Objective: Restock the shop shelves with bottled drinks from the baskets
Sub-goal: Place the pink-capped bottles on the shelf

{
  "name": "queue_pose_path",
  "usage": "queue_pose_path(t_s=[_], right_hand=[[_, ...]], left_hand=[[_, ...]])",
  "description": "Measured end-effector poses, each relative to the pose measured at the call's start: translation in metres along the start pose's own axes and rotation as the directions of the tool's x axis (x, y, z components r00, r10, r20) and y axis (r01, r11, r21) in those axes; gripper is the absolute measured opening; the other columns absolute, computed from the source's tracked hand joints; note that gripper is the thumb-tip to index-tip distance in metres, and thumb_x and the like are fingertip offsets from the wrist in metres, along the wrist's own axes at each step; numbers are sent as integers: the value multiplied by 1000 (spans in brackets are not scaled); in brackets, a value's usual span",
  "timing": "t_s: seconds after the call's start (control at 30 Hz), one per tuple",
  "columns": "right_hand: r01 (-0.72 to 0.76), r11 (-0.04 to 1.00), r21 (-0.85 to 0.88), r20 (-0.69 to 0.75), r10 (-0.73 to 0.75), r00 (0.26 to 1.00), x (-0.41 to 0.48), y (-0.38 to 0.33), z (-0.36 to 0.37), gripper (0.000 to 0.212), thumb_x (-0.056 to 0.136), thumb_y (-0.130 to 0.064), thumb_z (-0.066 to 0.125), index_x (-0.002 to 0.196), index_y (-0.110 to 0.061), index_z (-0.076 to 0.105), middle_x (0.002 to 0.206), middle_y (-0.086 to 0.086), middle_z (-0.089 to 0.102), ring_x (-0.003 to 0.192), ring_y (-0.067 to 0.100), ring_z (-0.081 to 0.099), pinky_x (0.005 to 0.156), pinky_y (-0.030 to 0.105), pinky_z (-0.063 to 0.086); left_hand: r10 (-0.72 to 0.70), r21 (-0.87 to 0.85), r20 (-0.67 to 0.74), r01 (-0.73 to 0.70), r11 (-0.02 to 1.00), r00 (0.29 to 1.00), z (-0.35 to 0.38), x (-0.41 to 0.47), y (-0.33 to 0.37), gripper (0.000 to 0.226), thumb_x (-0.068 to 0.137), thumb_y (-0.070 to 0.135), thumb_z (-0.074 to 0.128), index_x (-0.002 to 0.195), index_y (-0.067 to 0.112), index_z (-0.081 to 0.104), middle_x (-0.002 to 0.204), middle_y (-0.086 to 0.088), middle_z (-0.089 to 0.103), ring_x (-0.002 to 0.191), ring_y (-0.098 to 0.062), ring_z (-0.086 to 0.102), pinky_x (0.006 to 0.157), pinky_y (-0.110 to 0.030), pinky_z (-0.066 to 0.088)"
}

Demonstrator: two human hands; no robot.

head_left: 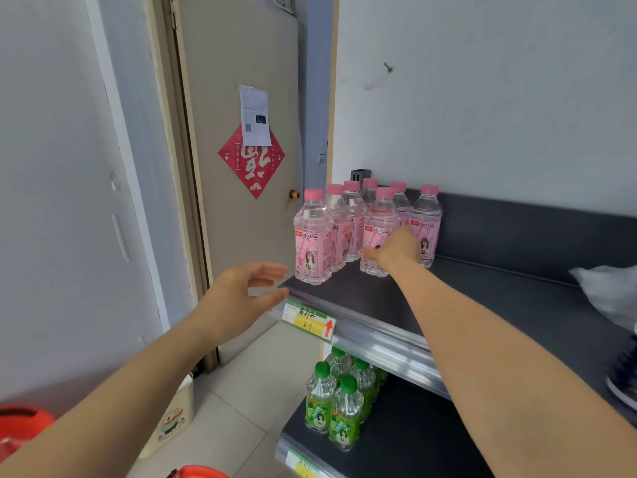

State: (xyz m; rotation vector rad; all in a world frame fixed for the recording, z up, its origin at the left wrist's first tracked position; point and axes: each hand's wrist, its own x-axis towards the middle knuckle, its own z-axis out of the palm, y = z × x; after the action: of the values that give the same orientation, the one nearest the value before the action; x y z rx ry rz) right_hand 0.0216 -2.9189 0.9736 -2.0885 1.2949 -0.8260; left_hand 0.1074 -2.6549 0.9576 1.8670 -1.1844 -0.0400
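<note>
Several pink-capped peach soda bottles (pixel 348 219) stand in a cluster at the left end of the upper dark shelf (pixel 482 305). My right hand (pixel 396 251) reaches in and holds the front bottle of the second row (pixel 379 222) low on its right side, with the thumb across its front; the fingers are hidden behind it. My left hand (pixel 241 298) hovers at the shelf's front left corner with relaxed fingers and holds nothing. It is just left of the front-left bottle (pixel 312 243) and does not touch it.
Green-capped bottles (pixel 339 405) stand on the lower shelf. A white plastic bag (pixel 606 291) lies on the upper shelf at the right. Red baskets (pixel 20 426) show at the bottom left, a cream bin (pixel 172 419) sits on the floor, and a door (pixel 241 81) stands behind.
</note>
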Motion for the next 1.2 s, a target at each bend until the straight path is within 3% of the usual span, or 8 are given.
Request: queue_pose_path(t_s=[0.2,0.3,0.47,0.73,0.87,0.97,1.2], right_hand=[[-20,999,30,-3,20,1000,10,-3,4,87,67,-25,85,133,-1,34,125,17,54,112,34,56,85,39,50],[-34,999,39,-2,34,999,13,-3,6,88,67,-26,85,135,-2,33,126,16,53,112,34,57,83,40,50],[-41,999,22,-1,41,999,15,-3,7,91,71,-29,82,139,-3,28,132,17,49,118,35,53,88,43,48],[-38,999,4,-7,38,999,14,-4,7,98,74,-30,80,144,-2,19,137,19,44,122,36,49,93,44,46],[-38,998,57,11,37,999,10,-4,3,99,72,-30,81,144,-3,20,139,18,42,124,37,47,95,45,45],[-43,997,64,-1,44,999,2,-6,-3,103,72,-34,81,147,-7,16,148,19,29,133,38,37,102,47,40],[160,987,-26,-82,-162,983,-51,-10,-27,87,79,-39,73,145,-11,24,148,15,30,137,34,27,109,48,30]], left_hand=[[0,19,33,-1,1000,999,10,2,-6,30,85,23,67,113,29,57,108,14,61,102,-2,57,84,-12,41],[-2,26,34,1,1000,999,11,1,-8,30,85,21,68,111,31,57,107,12,63,101,-1,58,82,-7,41],[-10,57,36,8,998,999,8,-4,-14,30,85,23,68,107,36,54,107,13,62,102,-3,58,88,-18,45],[-50,94,49,45,995,998,2,-13,-16,29,87,24,64,110,35,51,110,14,58,106,-5,56,86,-15,43],[-54,101,44,49,994,998,-2,-18,-15,29,87,25,64,112,35,52,110,16,58,105,-3,56,74,-3,39],[-60,103,36,56,993,998,-6,-24,-15,29,87,27,64,114,32,55,111,15,60,103,0,56,69,2,38],[-102,127,73,92,988,992,-23,-65,-24,36,87,25,66,121,24,57,115,9,61,107,-6,58,78,-5,37]])
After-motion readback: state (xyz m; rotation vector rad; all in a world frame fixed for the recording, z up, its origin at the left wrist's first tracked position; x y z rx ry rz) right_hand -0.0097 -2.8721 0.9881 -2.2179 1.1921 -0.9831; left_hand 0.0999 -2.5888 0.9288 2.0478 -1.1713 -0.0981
